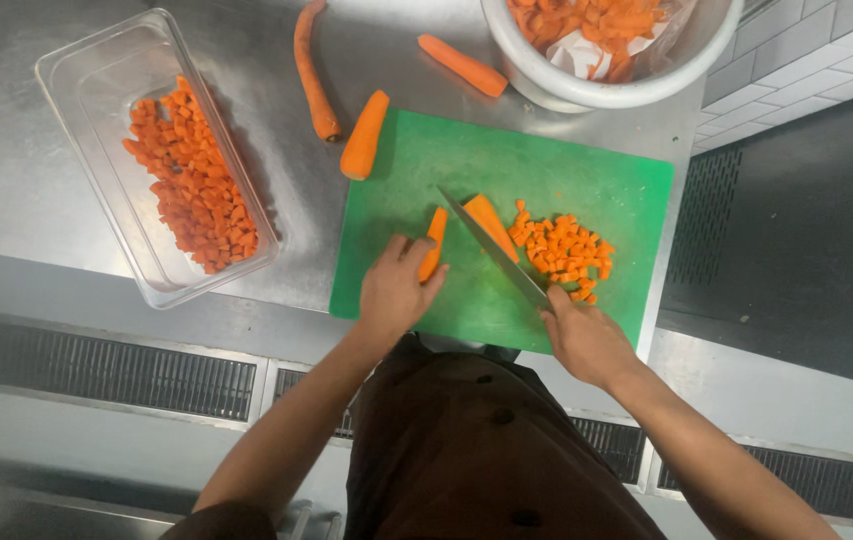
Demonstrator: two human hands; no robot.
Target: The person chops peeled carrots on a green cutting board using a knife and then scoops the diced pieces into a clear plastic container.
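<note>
three whole carrots [363, 137], one knife [491, 247], one board [596, 190], one bowl [606, 95], one tub [96, 90].

Single head cam, no second view to overlap. It looked almost straight down from above the green cutting board [506, 180], which sat just right of frame centre, at close working range. Beyond the board was steel counter [6, 170], nearer than it the wearer's torso, right of it tiled floor.
</note>
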